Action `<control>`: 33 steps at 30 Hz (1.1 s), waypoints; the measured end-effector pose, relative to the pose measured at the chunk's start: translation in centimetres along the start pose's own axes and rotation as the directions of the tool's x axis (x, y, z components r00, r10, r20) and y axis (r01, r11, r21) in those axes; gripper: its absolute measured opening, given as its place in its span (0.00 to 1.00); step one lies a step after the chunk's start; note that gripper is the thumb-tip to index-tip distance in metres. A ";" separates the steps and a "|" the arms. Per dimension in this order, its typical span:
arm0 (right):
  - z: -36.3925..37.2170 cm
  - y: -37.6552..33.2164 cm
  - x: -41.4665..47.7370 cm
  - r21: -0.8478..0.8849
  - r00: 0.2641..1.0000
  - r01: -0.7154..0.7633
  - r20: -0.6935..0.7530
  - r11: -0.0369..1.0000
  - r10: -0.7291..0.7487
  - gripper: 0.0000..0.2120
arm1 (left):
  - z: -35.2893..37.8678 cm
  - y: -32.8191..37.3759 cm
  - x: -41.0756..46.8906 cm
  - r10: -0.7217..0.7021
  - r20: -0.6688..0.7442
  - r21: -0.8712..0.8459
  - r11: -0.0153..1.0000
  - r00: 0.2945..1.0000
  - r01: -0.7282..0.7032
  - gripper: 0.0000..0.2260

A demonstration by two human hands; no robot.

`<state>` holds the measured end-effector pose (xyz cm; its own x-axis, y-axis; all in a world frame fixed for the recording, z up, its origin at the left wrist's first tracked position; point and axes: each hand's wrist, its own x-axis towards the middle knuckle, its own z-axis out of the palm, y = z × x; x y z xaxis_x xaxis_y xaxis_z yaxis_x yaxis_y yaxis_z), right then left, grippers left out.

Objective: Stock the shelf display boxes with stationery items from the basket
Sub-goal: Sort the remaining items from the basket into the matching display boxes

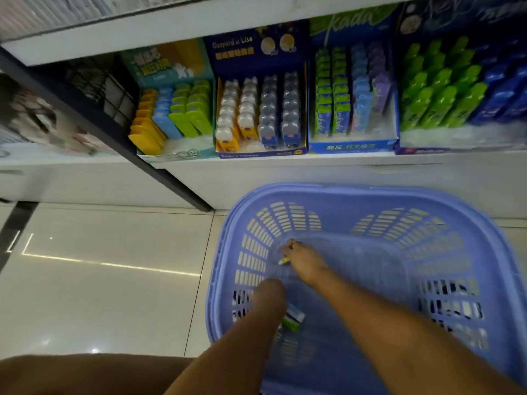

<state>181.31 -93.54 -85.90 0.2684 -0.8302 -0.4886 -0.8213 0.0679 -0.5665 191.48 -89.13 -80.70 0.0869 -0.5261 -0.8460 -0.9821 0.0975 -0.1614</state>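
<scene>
The basket [370, 192] stands on the floor [99, 280], just in front of the low shelf [342, 169], and both arms reach down into it. The right hand [303, 260] is near the far left corner of the basket bottom; its fingers [291, 247] are curled together and pinch a small yellow item [284, 261], which shows only as a blurred tip below them. The left hand [268, 293] is lower in the picture, by the left wall of the basket, with its back to the camera, so I cannot tell how its fingers lie. A green item [293, 320] lies on the basket bottom just beside this hand; whether the hand touches it I cannot tell. On the shelf four boxes [261, 52] stand side by side, touching, with rows of coloured stationery in them.
</scene>
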 end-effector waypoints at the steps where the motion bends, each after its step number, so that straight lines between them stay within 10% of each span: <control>1: 0.0 0.3 0.0 0.028 0.999 -0.045 -0.007 0.999 0.045 0.16 | 0.3 0.0 0.2 -0.024 -0.046 -0.052 0.998 0.999 0.021 0.14; 8: -3.6 3.1 -1.2 0.307 0.979 -0.187 0.142 0.933 0.150 0.06 | 1.9 0.6 1.0 -0.035 -0.151 -0.149 0.989 0.988 0.012 0.13; 13: -7.4 4.0 -4.4 0.819 0.975 -0.220 0.200 0.530 0.096 0.09 | 1.4 0.1 1.1 0.031 -0.159 -0.246 0.967 0.987 -0.070 0.13; 17: -10.3 3.6 -6.3 0.877 0.987 -0.153 0.109 0.456 0.122 0.07 | -1.4 0.7 0.6 0.027 -0.173 -0.485 0.868 0.985 -0.109 0.10; 19: -11.9 3.2 -7.3 0.911 0.986 -0.142 0.095 0.386 0.137 0.06 | -3.6 1.1 0.0 0.026 -0.198 -0.710 0.686 0.980 -0.162 0.07; 21: -13.8 2.7 -8.6 0.936 0.991 -0.113 0.081 0.333 0.106 0.10 | -5.6 1.5 -1.3 0.092 -0.118 -0.947 0.290 0.989 -0.140 0.14; 23: -15.6 1.9 -10.2 0.952 0.999 -0.050 0.041 0.302 0.036 0.09 | -7.6 1.5 -3.3 0.302 -0.126 -0.983 -0.166 0.945 -0.078 0.15; 25: -17.3 1.1 -11.9 0.953 1.000 0.029 -0.024 0.302 -0.020 0.09 | -9.5 1.5 -5.5 0.430 -0.219 -0.921 -0.387 0.876 -0.040 0.15; 33: -23.7 -2.0 -16.2 0.718 0.921 0.315 -0.390 0.621 -0.015 0.09 | -14.9 2.2 -11.6 0.439 -0.470 -0.846 -0.473 0.766 -0.248 0.11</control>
<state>166.66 -93.32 -61.08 0.0633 -0.9813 -0.1819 -0.0642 0.1779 -0.9820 185.78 -95.38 -63.70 -0.4428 -0.7571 -0.4804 0.3014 -0.6303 0.7155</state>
